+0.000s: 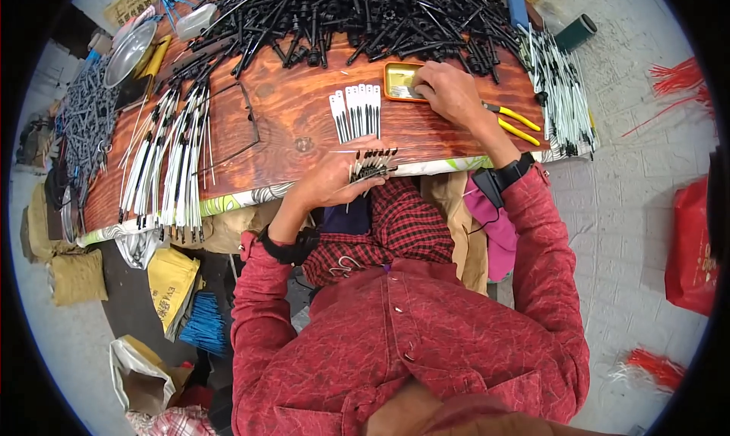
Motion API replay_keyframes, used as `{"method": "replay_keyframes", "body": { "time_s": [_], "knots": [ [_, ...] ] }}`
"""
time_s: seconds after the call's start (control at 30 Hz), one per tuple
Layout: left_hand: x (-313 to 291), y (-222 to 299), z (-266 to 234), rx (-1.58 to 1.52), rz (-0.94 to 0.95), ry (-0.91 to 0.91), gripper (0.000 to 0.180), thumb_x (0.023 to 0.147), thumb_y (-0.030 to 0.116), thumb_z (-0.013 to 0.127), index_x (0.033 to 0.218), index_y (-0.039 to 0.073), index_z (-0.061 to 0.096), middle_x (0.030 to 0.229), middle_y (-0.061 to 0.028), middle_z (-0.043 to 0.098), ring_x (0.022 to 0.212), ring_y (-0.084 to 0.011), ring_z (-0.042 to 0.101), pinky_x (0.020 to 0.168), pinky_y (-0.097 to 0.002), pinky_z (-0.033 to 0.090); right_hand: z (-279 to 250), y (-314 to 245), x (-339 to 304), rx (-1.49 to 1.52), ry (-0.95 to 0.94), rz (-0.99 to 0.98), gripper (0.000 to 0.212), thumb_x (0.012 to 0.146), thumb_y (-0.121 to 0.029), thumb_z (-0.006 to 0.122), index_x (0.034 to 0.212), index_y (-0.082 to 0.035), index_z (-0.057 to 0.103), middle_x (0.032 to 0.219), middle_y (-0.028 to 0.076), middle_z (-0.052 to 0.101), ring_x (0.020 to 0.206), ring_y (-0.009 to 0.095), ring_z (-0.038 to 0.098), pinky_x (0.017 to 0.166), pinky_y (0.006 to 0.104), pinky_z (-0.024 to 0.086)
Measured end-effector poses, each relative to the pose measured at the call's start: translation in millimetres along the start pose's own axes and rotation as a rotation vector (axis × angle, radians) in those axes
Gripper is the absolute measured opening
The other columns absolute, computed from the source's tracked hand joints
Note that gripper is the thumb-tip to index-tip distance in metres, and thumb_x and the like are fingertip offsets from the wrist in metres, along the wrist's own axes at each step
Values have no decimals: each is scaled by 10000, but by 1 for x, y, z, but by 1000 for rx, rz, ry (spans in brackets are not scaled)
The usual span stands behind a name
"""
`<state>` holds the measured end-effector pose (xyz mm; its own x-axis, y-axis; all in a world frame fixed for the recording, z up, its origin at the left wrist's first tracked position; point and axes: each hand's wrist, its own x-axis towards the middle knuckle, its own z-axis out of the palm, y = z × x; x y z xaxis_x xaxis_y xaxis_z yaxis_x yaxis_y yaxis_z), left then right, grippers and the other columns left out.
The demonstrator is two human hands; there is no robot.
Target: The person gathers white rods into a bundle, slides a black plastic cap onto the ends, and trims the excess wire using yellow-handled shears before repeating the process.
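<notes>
Near the table's front edge, my left hand [331,180] is wrapped round a bundle of thin rods with dark ends [371,164]. Just beyond it lie several white flat tags with black strips [354,110], side by side on the wood. My right hand [450,93] reaches over the right side of a small orange-rimmed tin [386,80], fingers bent and thumb and forefinger together at its inside. What those fingertips hold, if anything, is too small to make out. Yellow-handled pliers [520,124] lie to the right, close to my right wrist.
A large heap of black rod-like parts [365,14] covers the table's far side. Bundles of white and black rods lie at left [169,158] and right [561,93]. Eyeglasses [247,109] rest left of the tags. A dark green cup [576,31] is at far right.
</notes>
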<state>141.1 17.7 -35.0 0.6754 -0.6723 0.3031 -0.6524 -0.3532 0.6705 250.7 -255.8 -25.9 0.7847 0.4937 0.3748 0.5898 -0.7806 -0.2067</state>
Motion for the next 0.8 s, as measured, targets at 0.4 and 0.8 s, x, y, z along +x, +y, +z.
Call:
{"method": "replay_keyframes", "body": {
  "time_s": [0.4,0.8],
  "knots": [
    [5,-5,-6,-138,-35,-55,146,865,145,712,1006,108,711,1149,-42,695,1221,-275,590,1133,-458,379,-2,3,11,103,30,151,153,863,-225,651,915,-93,709,909,75,684,870,297,660,735,399,519],
    [4,-1,-4,-146,-7,-51,157,852,114,714,1007,97,698,1131,-34,700,1212,-268,601,1152,-450,347,-3,1,2,104,84,127,131,870,-203,653,909,-87,698,897,78,678,873,294,661,735,401,516]
  ]
}}
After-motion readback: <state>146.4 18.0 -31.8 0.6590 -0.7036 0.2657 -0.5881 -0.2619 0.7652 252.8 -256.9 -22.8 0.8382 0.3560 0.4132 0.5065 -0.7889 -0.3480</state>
